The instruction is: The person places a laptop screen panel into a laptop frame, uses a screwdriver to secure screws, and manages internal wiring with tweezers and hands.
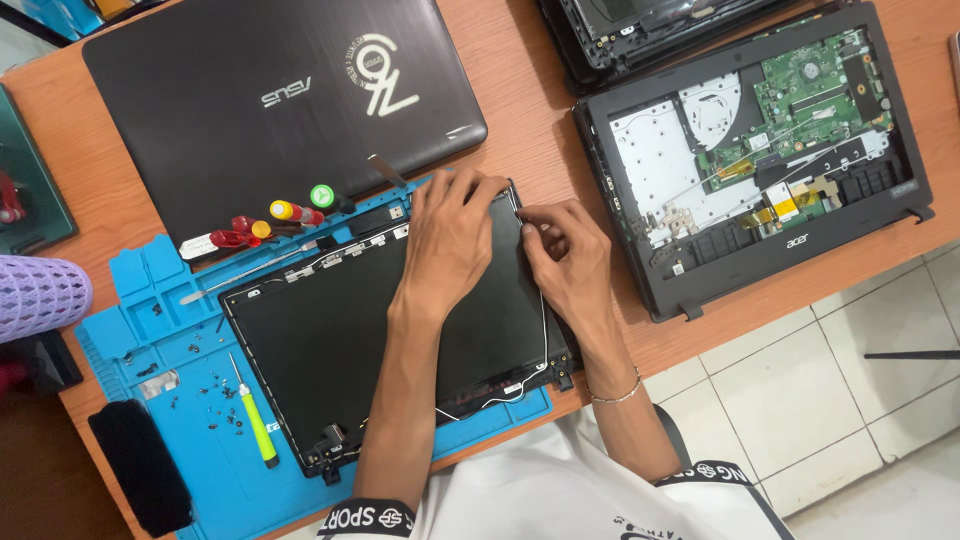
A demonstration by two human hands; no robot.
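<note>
Head view: both hands at the laptop screen panel (390, 340), centre frame on the blue mat (140, 320).
Left hand (447, 240) lies flat, fingers spread; right hand (565, 262) pinches the thin white cable (543, 300) along the panel's edge (routing step, I'd judge), so steady, gentle fingers come next.

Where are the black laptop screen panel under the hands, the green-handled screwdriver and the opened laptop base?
black laptop screen panel (330, 330), head view, bare dark back left of the forearm.
green-handled screwdriver (260, 428), head view, middle of its handle.
opened laptop base (655, 160), head view, silver inner plate.
</note>
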